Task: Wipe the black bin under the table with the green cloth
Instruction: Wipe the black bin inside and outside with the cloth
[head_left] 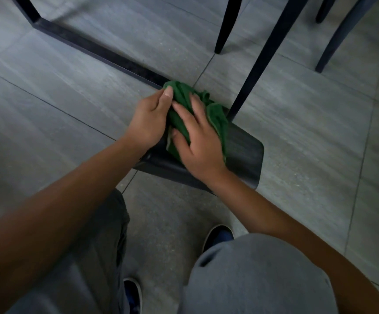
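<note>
Black plastic bin (pixel 245 152) with rounded corners lies on the grey tiled floor (pixel 70 91), and we see it at the middle of the view, tipped so one ribbed side faces up. At its 12 o'clock a slim black leg (pixel 259 62) comes down to the floor right beside it, and a black frame bar (pixel 97 51) runs off toward 10 o'clock. Across the bin's upper face we see the crumpled green cloth (pixel 184 103). Our left hand (pixel 147 118) is at the bin's 9 o'clock edge, pinching a fold of the cloth between thumb and fingers. Our right hand (pixel 197 141) presses flat on the cloth with fingers spread, not clenched, holding it against the bin. Toward 6 o'clock are our knees in grey trousers (pixel 252 275) and two dark shoes (pixel 218 236) on the floor. More black legs stand at 1 o'clock, well apart from the bin
</note>
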